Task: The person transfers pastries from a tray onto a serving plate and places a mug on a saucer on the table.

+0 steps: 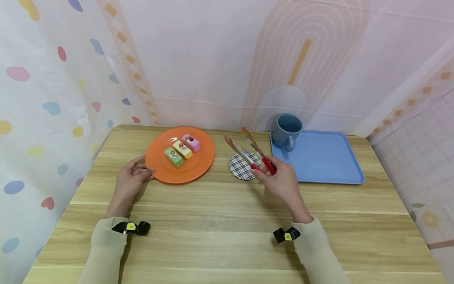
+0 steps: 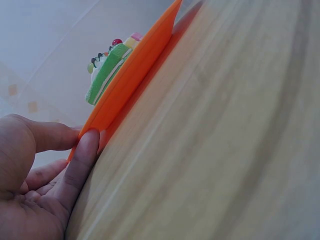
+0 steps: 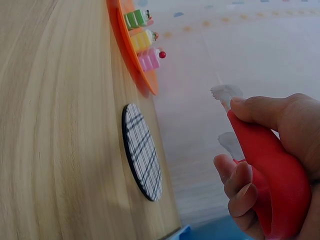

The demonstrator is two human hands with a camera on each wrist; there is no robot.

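At the left of the head view, my left hand (image 1: pixel 128 180) pinches the near-left rim of an orange plate (image 1: pixel 193 171). Fingers and thumb meet at that edge in the left wrist view. The plate bears three small toy cake slices: a green one (image 1: pixel 173 157), a yellow one (image 1: pixel 182 149) and a pink one (image 1: pixel 190 142). My right hand (image 1: pixel 283 179) grips red-handled metal tongs (image 1: pixel 268 165), whose jaws stand apart and point away from me, with nothing between them. Below the tongs lies a round plaid coaster (image 1: pixel 241 167), partly covered by them in the head view.
A blue tray (image 1: pixel 324 161) lies right of the coaster, behind my right hand. On its back-left corner stands a blue-grey mug (image 1: pixel 281 134), handle toward me. Patterned cloth (image 1: pixel 198 71) hangs along the back and sides of the wooden table (image 1: pixel 213 236).
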